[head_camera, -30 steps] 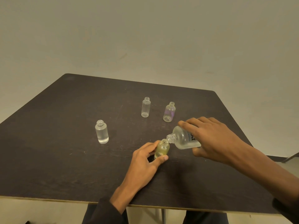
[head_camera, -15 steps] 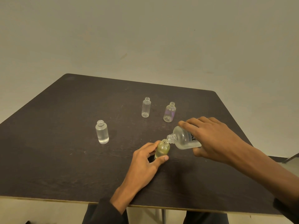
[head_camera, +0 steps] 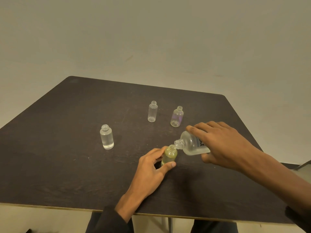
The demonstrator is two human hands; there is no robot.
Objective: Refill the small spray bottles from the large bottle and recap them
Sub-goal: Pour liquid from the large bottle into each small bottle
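Right hand [head_camera: 223,145]: fingers wrapped around the large bottle [head_camera: 193,145], tipped so its neck meets the yellow-tinted small bottle's mouth.
Left hand [head_camera: 151,172]: thumb and fingers pinch the yellow-tinted small bottle [head_camera: 169,155] — upright on the dark counter [head_camera: 50,165].
Others: three uncapped small bottles — clear squat bottle [head_camera: 106,137], slim clear bottle [head_camera: 152,111], purple-tinted bottle [head_camera: 177,116] — upright, well apart.

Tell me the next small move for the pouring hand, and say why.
Probably hold the tilt. The right hand has the large bottle tipped, neck at the yellowish small bottle mouth, which the left hand grips; its fill level is unclear.
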